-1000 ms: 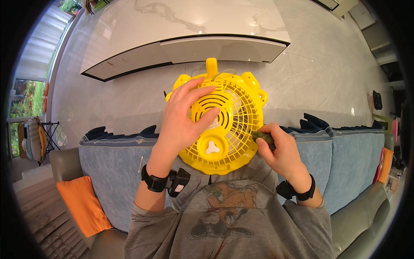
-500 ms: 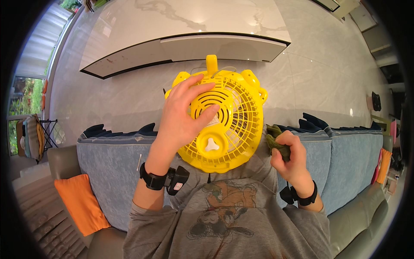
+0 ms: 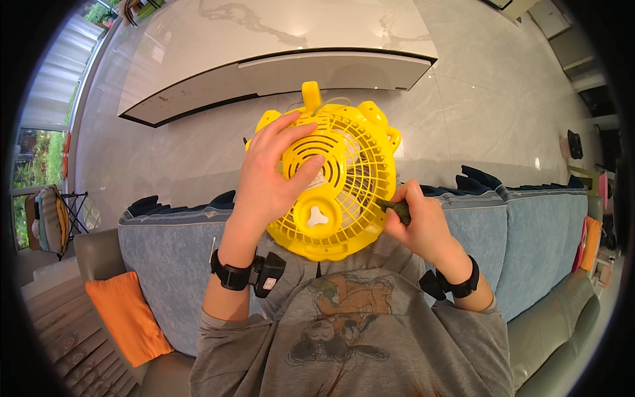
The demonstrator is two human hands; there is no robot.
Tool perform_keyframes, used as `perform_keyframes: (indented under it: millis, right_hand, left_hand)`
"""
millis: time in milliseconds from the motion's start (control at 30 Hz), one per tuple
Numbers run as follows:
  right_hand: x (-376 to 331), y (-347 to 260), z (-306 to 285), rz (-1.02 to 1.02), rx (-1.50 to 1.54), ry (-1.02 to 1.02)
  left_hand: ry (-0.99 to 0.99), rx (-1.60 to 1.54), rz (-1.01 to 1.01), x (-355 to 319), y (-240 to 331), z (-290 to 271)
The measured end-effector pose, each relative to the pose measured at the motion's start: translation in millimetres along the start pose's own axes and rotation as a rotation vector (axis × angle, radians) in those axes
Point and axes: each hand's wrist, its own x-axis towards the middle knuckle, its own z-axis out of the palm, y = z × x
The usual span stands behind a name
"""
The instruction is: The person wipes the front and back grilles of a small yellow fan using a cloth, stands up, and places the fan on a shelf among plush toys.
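A yellow round electric fan (image 3: 329, 246) rests at my lap, its slatted back cover and grille turned up toward me. My left hand (image 3: 268, 165) lies over the upper left of the cover, fingers spread and bent against it, thumb across the central slats, steadying the fan. A white three-lobed knob (image 3: 317, 217) sits in the round recess below the slats. Pinched in my right hand (image 3: 420, 221) is a dark green cloth (image 3: 399, 210), mostly hidden by the fingers. Its tip touches the right edge of the grille.
Blue seat covers (image 3: 473, 255) lie on the sofa to both sides of me, with an orange cushion (image 3: 127, 319) at the left. Beyond the fan stands a low white marble-topped cabinet (image 3: 278, 26). A drying rack with clothes (image 3: 49, 221) stands far left.
My right hand has moved left and brought the cloth from beside the fan onto the grille's right edge. My left hand keeps its place on the cover.
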Motion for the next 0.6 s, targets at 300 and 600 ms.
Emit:
perform_keyframes:
  millis: [300, 600]
  right_hand:
    - [-21, 6, -15, 0.113, 0.009, -0.037]
    - [-3, 18, 6, 0.024, 0.044, -0.022]
  left_hand:
    - [-0.002, -0.030, -0.007, 0, 0, 1]
    - [0.010, -0.026, -0.012, 1, 2, 1]
